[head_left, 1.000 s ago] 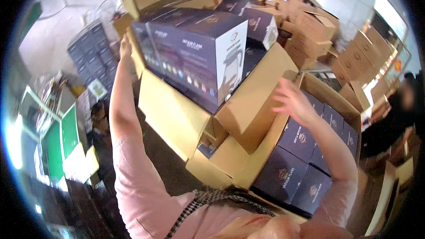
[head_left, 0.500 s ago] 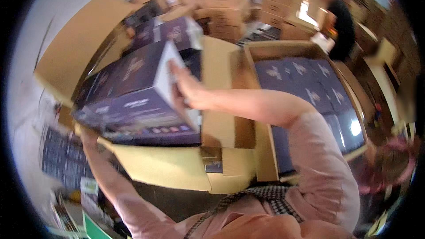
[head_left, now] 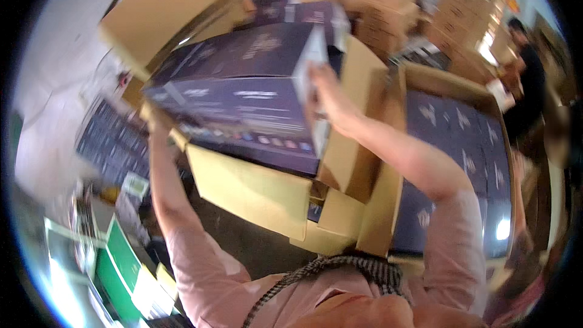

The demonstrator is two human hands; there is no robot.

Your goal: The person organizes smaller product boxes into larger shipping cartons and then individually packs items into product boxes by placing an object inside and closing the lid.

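My right hand [head_left: 328, 97] blurred, fingers spread against white end of dark box [head_left: 237, 97], upper centre of frame, over open carton [head_left: 249, 191]. Left hand [head_left: 156, 123] smeared by carton's edge, left of centre; I cannot tell its grip. Box's underside hidden. Right forearm [head_left: 407, 152] blocks part of packed carton [head_left: 381, 215], right of frame; co-worker [head_left: 529, 82] beyond, upper right, blurred.

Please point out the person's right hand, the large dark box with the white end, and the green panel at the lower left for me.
Right hand [head_left: 328, 95]: head view, on the back of the hand.
Dark box [head_left: 243, 102]: head view, on its long side.
Green panel [head_left: 124, 270]: head view, on its flat face.
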